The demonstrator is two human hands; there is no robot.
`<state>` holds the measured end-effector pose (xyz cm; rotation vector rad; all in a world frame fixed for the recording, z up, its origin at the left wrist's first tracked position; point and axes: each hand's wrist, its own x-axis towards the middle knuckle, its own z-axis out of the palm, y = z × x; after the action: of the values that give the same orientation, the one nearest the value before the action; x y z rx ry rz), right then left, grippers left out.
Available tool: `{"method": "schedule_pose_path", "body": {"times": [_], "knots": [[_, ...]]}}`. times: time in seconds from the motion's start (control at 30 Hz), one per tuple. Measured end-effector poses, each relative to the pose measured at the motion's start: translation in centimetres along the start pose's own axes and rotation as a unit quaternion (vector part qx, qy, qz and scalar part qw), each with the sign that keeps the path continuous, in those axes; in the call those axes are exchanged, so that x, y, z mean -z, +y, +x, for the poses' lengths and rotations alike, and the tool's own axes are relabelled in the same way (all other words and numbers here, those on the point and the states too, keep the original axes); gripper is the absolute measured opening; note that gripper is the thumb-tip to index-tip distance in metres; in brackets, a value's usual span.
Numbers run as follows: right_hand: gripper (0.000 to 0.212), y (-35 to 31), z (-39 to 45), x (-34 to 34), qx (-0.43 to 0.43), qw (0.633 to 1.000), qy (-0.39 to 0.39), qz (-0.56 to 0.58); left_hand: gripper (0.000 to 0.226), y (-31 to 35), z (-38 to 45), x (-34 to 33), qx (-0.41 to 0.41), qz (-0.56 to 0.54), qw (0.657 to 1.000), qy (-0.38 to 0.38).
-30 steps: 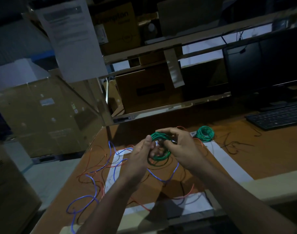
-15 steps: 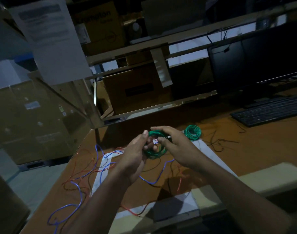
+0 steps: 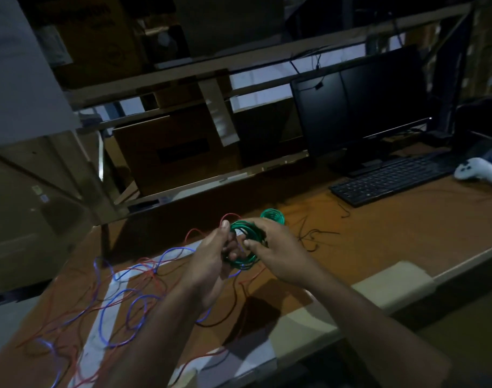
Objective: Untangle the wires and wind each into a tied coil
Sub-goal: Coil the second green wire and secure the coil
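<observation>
From the head camera, the only view I have, I see both hands raised just above the wooden desk, meeting around a green wire coil near the middle of the frame. The left hand grips the coil's nine o'clock side, thumb up against the top of the loop and fingers curled through it. The right hand pinches the coil at about three o'clock, fingers bent over its upper edge; whether it is tucking an end or only steadying the loop, I cannot tell in this dim light. At one o'clock from the hands, just beyond the right hand's knuckles, a second green coil lies on the desk, and I judge it finished. At seven to nine o'clock from the hands, loose blue wire and red wire sprawl across each other over the desk and a white tape strip, uncoiled. A thin dark wire lies at three o'clock, also loose. Farther off at two o'clock sit a black keyboard, a monitor and a white game controller. By my reckoning one coil is done, one is being tied, and at least three wires remain.
</observation>
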<state>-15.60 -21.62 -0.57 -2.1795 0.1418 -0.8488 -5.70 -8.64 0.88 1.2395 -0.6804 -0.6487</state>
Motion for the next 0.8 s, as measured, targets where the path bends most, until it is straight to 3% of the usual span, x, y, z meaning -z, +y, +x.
{"method": "schedule_pose_path", "body": {"times": [0.13,0.2,0.3,0.37,0.43,0.6,0.7,0.8], "knots": [[0.050,2.0,-0.8,2.6,-0.023,0.999,0.019,0.029,0.040,-1.2,1.6,-1.9,-0.010,0.049,0.999,-0.010],[0.039,3.6,-1.0,4.2,-0.046,0.993,0.096,0.042,0.036,-1.6,2.4,-2.9,-0.014,0.080,0.997,0.006],[0.015,6.9,-1.0,6.7,-0.122,0.967,0.219,-0.042,0.035,-2.2,3.6,-4.3,-0.034,0.126,0.991,0.012],[0.012,8.8,-1.2,7.8,-0.189,0.955,0.209,-0.093,0.033,-2.6,4.1,-5.0,-0.023,0.129,0.991,0.012],[0.012,10.4,-1.4,8.0,-0.231,0.950,0.150,-0.146,0.032,-3.1,4.4,-5.2,-0.013,0.123,0.992,0.010],[0.014,11.4,-1.8,6.7,-0.224,0.948,0.057,-0.220,0.032,-4.7,4.9,-5.2,0.005,0.101,0.995,0.000],[0.013,11.6,-1.2,6.5,-0.189,0.944,0.061,-0.262,0.033,-4.8,5.0,-5.0,-0.004,0.044,0.999,0.008],[0.011,12.4,-0.6,7.7,-0.209,0.930,0.120,-0.277,0.033,-5.1,5.1,-4.6,-0.009,0.017,1.000,0.019]]}}
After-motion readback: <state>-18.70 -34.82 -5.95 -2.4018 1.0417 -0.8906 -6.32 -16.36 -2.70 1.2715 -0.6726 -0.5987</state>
